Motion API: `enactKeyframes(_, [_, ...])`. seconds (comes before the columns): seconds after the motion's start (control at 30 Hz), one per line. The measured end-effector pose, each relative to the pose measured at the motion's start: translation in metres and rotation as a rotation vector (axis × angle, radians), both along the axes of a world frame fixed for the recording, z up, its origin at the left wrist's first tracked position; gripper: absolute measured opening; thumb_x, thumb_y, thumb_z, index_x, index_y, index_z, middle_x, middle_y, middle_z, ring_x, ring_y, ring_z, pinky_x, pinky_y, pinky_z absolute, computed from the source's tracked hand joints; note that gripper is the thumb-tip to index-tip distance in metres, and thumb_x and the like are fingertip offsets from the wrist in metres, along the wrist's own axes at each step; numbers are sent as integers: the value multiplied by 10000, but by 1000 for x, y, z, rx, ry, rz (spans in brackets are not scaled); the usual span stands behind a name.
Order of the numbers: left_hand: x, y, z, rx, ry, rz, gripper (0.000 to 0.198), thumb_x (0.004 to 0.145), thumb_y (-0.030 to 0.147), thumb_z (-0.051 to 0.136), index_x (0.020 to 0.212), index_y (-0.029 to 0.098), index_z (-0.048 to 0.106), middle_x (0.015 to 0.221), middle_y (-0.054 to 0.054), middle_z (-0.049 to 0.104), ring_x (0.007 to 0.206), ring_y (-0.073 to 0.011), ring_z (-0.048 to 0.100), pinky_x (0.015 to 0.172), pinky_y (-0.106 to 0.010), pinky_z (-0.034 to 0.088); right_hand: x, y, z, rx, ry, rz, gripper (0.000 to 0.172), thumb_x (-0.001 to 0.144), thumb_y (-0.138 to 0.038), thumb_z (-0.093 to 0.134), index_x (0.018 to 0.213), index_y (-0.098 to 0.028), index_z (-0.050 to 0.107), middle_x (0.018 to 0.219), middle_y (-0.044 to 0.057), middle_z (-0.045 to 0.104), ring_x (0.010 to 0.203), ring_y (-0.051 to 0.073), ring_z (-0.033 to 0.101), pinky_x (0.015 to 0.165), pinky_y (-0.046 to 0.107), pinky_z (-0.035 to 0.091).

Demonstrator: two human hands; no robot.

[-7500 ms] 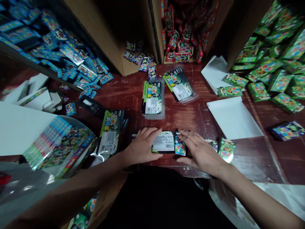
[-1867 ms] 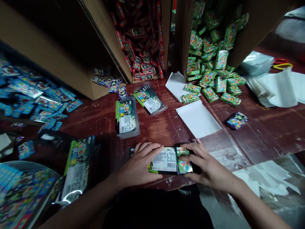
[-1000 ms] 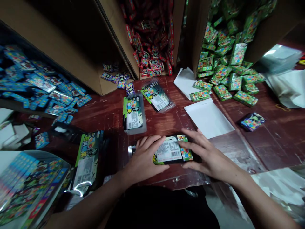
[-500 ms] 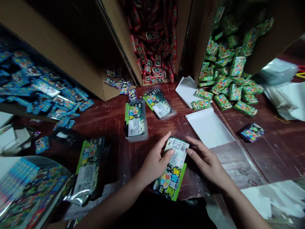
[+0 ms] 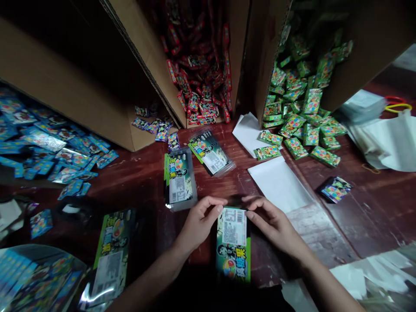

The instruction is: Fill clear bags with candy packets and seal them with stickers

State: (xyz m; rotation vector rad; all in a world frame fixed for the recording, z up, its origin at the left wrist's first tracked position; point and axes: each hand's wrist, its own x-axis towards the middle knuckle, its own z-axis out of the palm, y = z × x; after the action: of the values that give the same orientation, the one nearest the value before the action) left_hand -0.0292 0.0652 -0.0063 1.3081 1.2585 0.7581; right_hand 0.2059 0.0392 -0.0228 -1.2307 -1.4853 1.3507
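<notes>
A flat black-and-green candy pack (image 5: 234,242) with Chinese lettering and a white barcode label lies in front of me, its label end away from me. My left hand (image 5: 199,223) has thumb and forefinger pinched at its top left corner. At the top right corner my right hand (image 5: 273,222) holds the edge between thumb and curled fingers. Beyond the hands, two similar packs in clear sleeves, a left one (image 5: 180,180) and a tilted one (image 5: 211,151), lie on the table. Another pack (image 5: 112,255) rests at the lower left.
Cardboard boxes spill blue packets (image 5: 65,151), red packets (image 5: 204,99) and green packets (image 5: 295,125) onto the dark red table (image 5: 367,216). White paper (image 5: 279,182) lies right of centre, near a small dark box (image 5: 336,189). Clear plastic bags (image 5: 367,106) sit far right.
The candy pack has turned straighter, and both hands have shifted to its top edge. My left thumb has left the label for the corner. The view has shifted slightly.
</notes>
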Motion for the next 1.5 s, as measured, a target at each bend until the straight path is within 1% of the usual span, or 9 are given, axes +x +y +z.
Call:
enactKeyframes(0.13, [0, 9, 6, -82, -40, -20, 235, 939, 330, 589, 1126, 195, 634, 1085, -59, 726, 1020, -191, 657, 926, -333, 491, -2, 5, 1, 7, -11, -11, 288, 981, -341, 585, 1262, -280, 593, 1177, 48, 678, 1118, 191, 631, 1014, 370, 486])
enactKeyframes(0.43, [0, 36, 17, -161, 77, -110, 168, 846, 336, 671, 862, 171, 693, 864, -34, 726, 805, -176, 652, 756, -288, 499, -16, 28, 22, -298, -15, -91, 324, 863, -496, 696, 915, -176, 701, 851, 25, 704, 783, 169, 636, 726, 282, 507])
enactKeyframes(0.63, [-13, 42, 16, -196, 33, -288, 195, 851, 370, 704, 915, 188, 738, 995, -48, 753, 933, -203, 686, 865, -325, 516, -5, 31, 25, -327, 42, 35, 352, 903, -506, 656, 813, -168, 698, 806, 4, 696, 765, 147, 623, 738, 270, 487])
enactKeyframes(0.83, [-14, 46, 7, -127, 46, -336, 132, 853, 320, 708, 873, 190, 695, 999, -42, 740, 951, -193, 686, 883, -319, 518, 26, 58, 29, 105, -275, 210, 297, 1014, -396, 501, 941, -215, 725, 1127, 74, 683, 1158, 219, 610, 978, 357, 509])
enactKeyframes(0.97, [-4, 54, 2, 98, 309, -405, 91, 882, 249, 641, 824, 205, 695, 954, -34, 694, 931, -192, 650, 873, -332, 496, 57, 111, 16, 416, -766, 51, 304, 990, -246, 488, 1232, -228, 672, 1206, 150, 607, 1127, 310, 572, 979, 523, 476])
enactKeyframes(1.07, [-3, 61, 4, 257, 497, -432, 71, 837, 197, 671, 768, 208, 683, 1002, -41, 636, 1017, -224, 598, 923, -382, 466, 71, 135, 9, 452, -811, 71, 269, 964, -162, 485, 1084, -208, 721, 1044, 139, 635, 1046, 304, 586, 930, 489, 487])
enactKeyframes(1.17, [-2, 76, 14, 253, 501, -391, 65, 801, 211, 719, 851, 218, 678, 1142, -56, 606, 1143, -264, 557, 1010, -450, 429, 71, 132, 14, 489, -741, 80, 243, 980, -178, 466, 1041, -208, 699, 992, 104, 655, 997, 241, 619, 913, 392, 508])
enactKeyframes(1.3, [23, 103, 33, 265, 114, -303, 640, 732, 306, 827, 1297, 250, 532, 1459, -99, 462, 1388, -286, 406, 1174, -463, 295, 52, 108, 26, 346, -191, -15, 224, 941, -325, 591, 1136, -218, 619, 1053, 65, 694, 926, 204, 674, 806, 314, 552])
enactKeyframes(1.5, [73, 121, 43, -2, -185, -290, 409, 820, 275, 735, 1173, 183, 551, 930, -30, 668, 857, -170, 662, 771, -295, 521, 53, 92, 33, 122, 206, -242, 247, 918, -375, 667, 1144, -277, 648, 1132, 41, 694, 953, 178, 677, 815, 283, 552])
